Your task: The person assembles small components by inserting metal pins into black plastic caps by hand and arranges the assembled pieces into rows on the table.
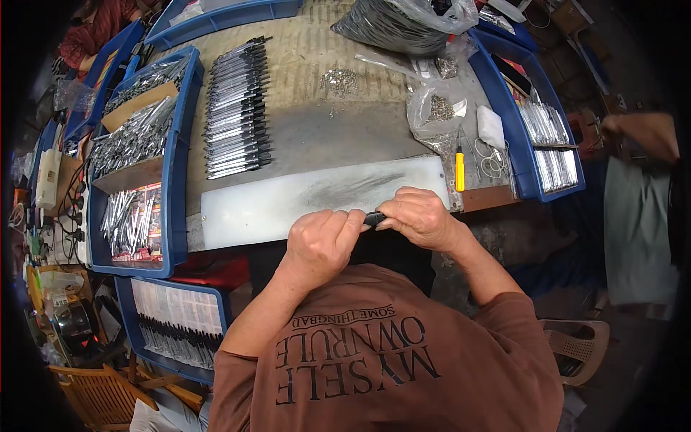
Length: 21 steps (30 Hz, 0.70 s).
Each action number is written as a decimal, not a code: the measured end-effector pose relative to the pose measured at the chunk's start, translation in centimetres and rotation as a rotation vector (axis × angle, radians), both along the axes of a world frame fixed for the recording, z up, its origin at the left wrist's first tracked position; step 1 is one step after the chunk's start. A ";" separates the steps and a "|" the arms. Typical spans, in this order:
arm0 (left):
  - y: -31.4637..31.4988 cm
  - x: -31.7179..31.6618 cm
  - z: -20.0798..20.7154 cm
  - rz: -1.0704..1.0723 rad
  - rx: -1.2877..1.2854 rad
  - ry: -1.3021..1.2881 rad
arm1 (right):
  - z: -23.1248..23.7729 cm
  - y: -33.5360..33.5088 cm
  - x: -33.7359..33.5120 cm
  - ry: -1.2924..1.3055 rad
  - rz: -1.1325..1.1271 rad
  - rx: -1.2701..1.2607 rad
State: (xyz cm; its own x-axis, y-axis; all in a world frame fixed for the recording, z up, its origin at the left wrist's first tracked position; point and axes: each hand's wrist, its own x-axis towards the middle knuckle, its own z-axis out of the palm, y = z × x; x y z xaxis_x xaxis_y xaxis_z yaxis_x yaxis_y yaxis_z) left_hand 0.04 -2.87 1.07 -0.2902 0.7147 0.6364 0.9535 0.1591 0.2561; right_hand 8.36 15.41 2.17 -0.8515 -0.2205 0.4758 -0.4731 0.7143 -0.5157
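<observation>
At the near edge of the table (309,133), my left hand (319,241) and right hand (423,218) both pinch one black piece (374,218), perhaps a pen part.

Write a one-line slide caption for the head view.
Left hand and right hand hold a small black piece at the near edge of a white board, a row of pens beyond.
</observation>
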 end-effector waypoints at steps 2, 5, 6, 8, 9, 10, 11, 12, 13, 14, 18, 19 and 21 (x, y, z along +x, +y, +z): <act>0.3 -0.1 -0.2 0.003 0.000 0.003 | 0.0 0.2 -0.1 -0.019 0.001 0.010; 0.7 -0.1 -0.2 0.020 -0.005 -0.019 | -0.7 0.5 -0.3 0.019 -0.028 -0.037; 0.9 -0.1 -0.2 0.034 -0.011 -0.044 | -0.7 0.6 -0.3 -0.009 -0.056 -0.026; 1.3 -0.2 -0.3 0.040 -0.012 -0.042 | -0.7 0.7 -0.3 -0.034 -0.083 -0.013; 1.5 -0.3 -0.4 0.047 -0.015 -0.041 | -0.8 0.8 -0.3 -0.036 -0.114 -0.043; 1.7 -0.4 -0.5 0.044 -0.011 -0.039 | -0.8 0.8 -0.3 -0.038 -0.149 -0.071; 1.9 -0.6 -0.6 0.051 -0.010 -0.039 | -0.8 1.0 -0.2 -0.036 -0.152 -0.067; 2.0 -0.8 -0.8 0.058 -0.007 -0.039 | -0.8 1.4 0.0 -0.080 -0.171 -0.090; 2.2 -1.0 -1.0 0.054 0.000 -0.034 | -0.7 1.8 0.1 -0.122 -0.190 -0.113; 2.3 -1.2 -1.3 0.062 -0.008 -0.051 | -0.8 2.1 0.2 -0.116 -0.195 -0.105; 3.0 -1.7 -2.4 0.054 -0.039 -0.099 | -1.5 4.6 0.4 -0.065 -0.343 -0.081; 2.9 -1.8 -2.6 0.048 -0.029 -0.091 | -1.4 5.1 0.2 -0.044 -0.381 -0.074; 2.9 -2.0 -3.2 0.052 -0.073 -0.118 | -0.7 6.3 -0.2 -0.064 -0.441 -0.088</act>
State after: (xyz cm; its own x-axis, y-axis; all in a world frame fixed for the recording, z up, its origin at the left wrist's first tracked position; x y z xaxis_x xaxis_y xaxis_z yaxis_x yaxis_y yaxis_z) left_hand -1.92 0.03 -2.14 -0.3979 0.7397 0.5427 0.9074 0.2300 0.3518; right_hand 8.19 21.72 1.50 -0.8831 0.2088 0.4201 -0.0988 0.7926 -0.6017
